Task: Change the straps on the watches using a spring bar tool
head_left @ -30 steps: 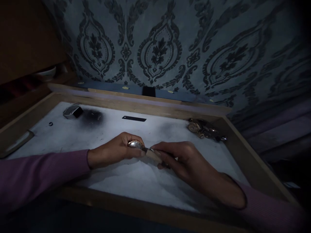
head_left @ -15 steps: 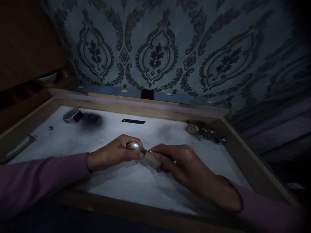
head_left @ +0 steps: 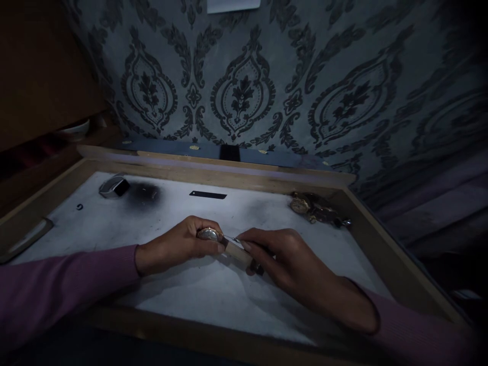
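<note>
Currently, hands: two; left hand, fingers closed around one watch; right hand, fingers pinching one slim metal tool.
Watch position: near middle, over the bench.
Black strip: one, far middle.
Changed from earlier: glare on watch reduced; one white sheet now visible high on far wall.

Brown, white-floored tray — behind it, dark-medallioned blue-grey wallpaper; inside, a black strip; over the tray — purple sleeves, gold-rimmed watch.
</note>
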Demonstrator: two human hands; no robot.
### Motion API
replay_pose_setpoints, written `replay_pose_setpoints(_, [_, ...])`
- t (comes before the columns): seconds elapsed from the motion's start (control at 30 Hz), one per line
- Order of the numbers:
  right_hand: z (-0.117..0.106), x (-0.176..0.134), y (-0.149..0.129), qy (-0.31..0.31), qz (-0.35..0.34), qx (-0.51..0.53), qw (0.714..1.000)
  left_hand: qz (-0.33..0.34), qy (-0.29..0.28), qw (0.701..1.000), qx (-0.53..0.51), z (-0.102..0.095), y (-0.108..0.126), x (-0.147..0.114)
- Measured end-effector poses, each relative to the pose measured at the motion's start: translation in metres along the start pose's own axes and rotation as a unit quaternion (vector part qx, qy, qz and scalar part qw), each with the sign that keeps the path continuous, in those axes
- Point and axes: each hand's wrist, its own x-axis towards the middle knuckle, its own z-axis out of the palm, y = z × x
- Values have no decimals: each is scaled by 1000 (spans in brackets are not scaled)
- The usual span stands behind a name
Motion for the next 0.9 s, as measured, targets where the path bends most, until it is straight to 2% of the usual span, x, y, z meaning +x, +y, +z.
replay_pose_setpoints(0.27, [1,-1,2,-4,-14,20,1000,-4,0,1000,4,0,2,0])
replay_pose_setpoints(0.9, [0,-2,-1,3,4,23,1000,3,-6,1000,-3,-2,-1,0])
